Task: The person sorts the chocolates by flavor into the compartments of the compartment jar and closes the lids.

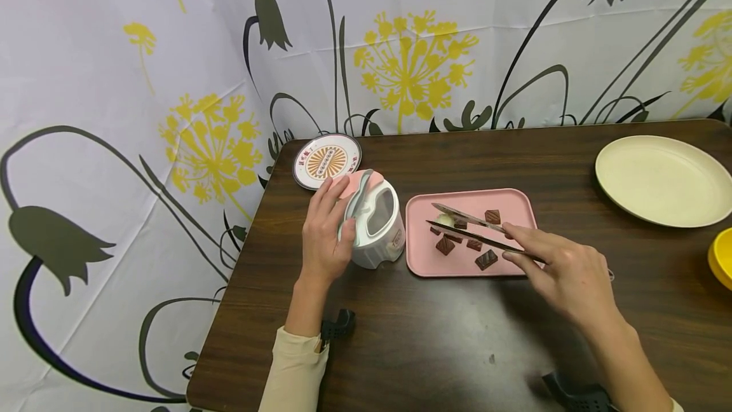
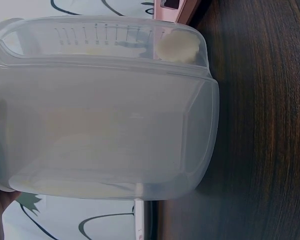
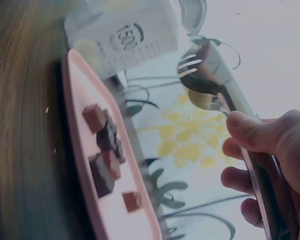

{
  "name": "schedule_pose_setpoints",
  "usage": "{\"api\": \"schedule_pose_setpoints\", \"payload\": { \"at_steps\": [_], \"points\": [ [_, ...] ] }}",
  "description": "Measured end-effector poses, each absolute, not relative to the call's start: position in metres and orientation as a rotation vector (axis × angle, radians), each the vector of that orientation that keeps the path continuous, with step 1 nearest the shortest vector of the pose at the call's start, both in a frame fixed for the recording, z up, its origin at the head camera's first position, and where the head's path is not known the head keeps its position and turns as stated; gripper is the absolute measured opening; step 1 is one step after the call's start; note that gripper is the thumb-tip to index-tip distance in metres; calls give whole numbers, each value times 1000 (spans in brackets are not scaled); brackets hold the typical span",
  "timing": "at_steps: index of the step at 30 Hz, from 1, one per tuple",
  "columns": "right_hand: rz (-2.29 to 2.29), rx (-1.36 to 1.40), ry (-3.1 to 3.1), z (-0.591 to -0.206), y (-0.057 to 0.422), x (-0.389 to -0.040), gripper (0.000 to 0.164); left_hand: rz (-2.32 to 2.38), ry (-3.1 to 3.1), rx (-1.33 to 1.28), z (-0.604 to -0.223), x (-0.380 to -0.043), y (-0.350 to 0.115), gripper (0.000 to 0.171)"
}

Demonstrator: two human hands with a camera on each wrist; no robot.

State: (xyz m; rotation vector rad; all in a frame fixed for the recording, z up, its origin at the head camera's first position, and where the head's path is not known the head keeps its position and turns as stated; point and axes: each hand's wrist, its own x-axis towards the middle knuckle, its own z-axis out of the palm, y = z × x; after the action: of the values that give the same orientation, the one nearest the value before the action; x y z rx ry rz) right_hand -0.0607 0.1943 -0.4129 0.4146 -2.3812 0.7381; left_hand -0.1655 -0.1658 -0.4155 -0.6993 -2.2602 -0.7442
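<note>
"Holding the tongs (image 1: pixel 483 238) over the pink tray (image 1: pixel 420 263) must keep those fingers off the brown pieces (image 1: pixel 486 259), no?"

"That's my guess. The right hand (image 1: pixel 572 278) grips both arms, well back from the tips, which probably leaves a clear view of the pale lump (image 1: pixel 445 220) between them. Whether the tips pinch it, I can't tell."

"And the left hand (image 1: pixel 326 237)?"

"Well apart from the right one, gripping the container (image 1: pixel 372 256) about its top. That stands on the table (image 1: pixel 457 336), just beside the tray's left end. I'd say the grip steadies it, and standing so near keeps the reach short."

"What lies beyond?"

"A printed plate (image 1: pixel 328 159) just behind the container, at the table's far left corner. Over to the right, a cream plate (image 1: pixel 666 181) and a yellow bowl (image 1: pixel 722 258), cut off by the edge of view. Those two sit well off, perhaps to leave working room."
</note>
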Motion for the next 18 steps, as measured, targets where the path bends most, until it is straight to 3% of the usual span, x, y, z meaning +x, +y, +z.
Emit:
{"api": "schedule_pose_setpoints", "payload": {
  "at_steps": [10, 18],
  "points": [
    [784, 509, -2268, -393, 164, -73, 51, -748, -2253, -706, -415, -166, -166, 65],
    [810, 585, -2245, -385, 141, -83, 48, -743, -2247, -708, -415, -166, -166, 66]
  ]
}}
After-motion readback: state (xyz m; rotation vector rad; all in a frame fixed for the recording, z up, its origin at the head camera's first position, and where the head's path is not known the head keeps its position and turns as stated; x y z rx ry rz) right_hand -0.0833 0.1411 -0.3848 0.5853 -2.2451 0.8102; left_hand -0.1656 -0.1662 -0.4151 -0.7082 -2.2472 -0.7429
